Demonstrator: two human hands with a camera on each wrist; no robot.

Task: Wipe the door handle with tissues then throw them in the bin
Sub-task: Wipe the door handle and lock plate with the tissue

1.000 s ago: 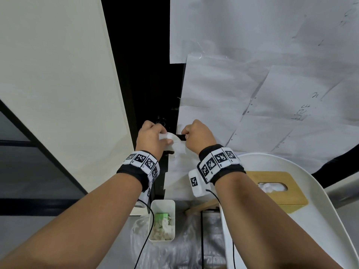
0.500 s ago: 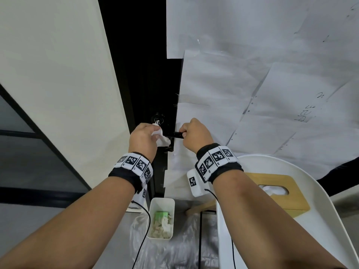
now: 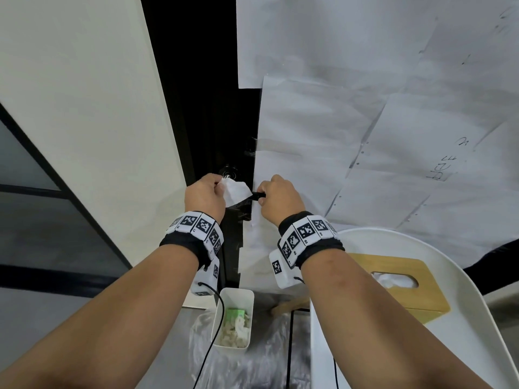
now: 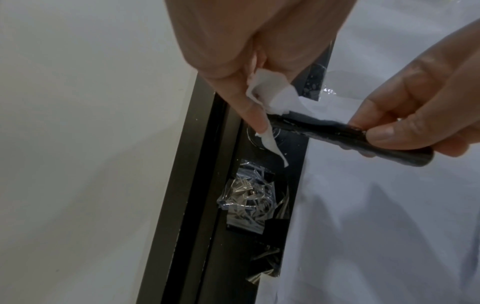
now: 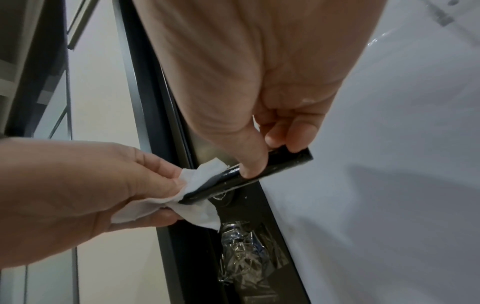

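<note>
The right hand (image 3: 278, 197) pinches the free end of the handle (image 4: 345, 135) between thumb and curled fingers — a grip that, as I judge it, steadies the lever so it does not swing down under the rubbing. The handle is a dark bar that reaches from its pivot on the black door edge across to the right hand, tilted a little downward toward that hand in the left wrist view.

The left hand (image 3: 205, 196) holds the tissue (image 5: 192, 197) bunched between its thumb and fingertips and presses it against the pivot end of the handle, just beside the right hand. The tissue wraps partly round the bar there, a loose corner hanging below. Holding it crumpled rather than flat likely gives a thicker pad and lets it hug the bar's rounded sides.

The two hands sit close together, the bare middle of the handle between them — that stretch looks like the part left to wipe, though how much is already clean I cannot tell.

Below the left wrist stands the bin (image 3: 234, 318), white and open-topped, with scraps already inside. It sits almost straight under the hands, so a used tissue needs only a short drop. To the right of the right forearm, a tissue box (image 3: 393, 282) rests on a white surface (image 3: 463, 318) within reach.
</note>
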